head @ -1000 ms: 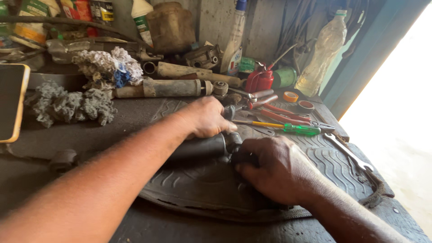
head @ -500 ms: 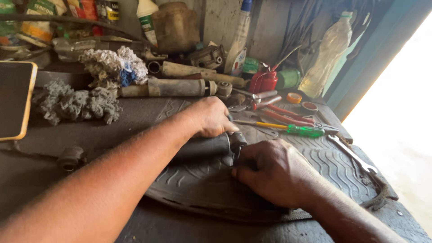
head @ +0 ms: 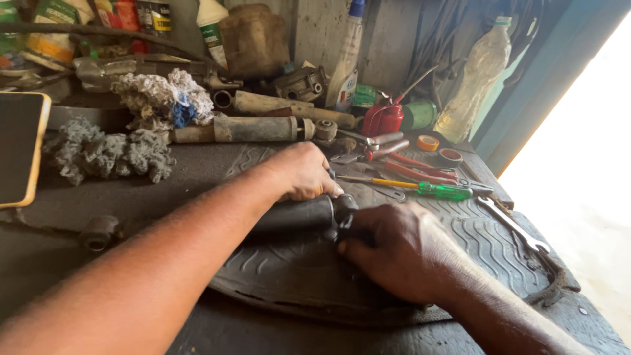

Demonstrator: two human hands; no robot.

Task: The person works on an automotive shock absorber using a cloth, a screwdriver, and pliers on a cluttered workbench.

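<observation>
A dark cylindrical shock absorber [head: 296, 213] lies across a black ribbed rubber mat [head: 473, 243] on the workbench. My left hand [head: 301, 172] is closed over the top of its body near the right end. Just to the right, my right hand [head: 394, 250] rests on the mat with its fingers curled around the absorber's end fitting [head: 344, 209]; whatever those fingers pinch is hidden. The absorber's far left eye mount [head: 98, 231] pokes out beneath my left forearm.
A green-handled screwdriver [head: 427, 189], red pliers [head: 407, 167] and a spanner [head: 516, 227] lie right of my hands. Behind them are another rusty shock absorber [head: 250, 129], grey rags [head: 105, 151], a red oil can [head: 381, 118], bottles and a phone [head: 20, 148] at left.
My hands stay on the shock absorber; the view has shifted slightly, and my right hand has edged a little closer to the end fitting.
</observation>
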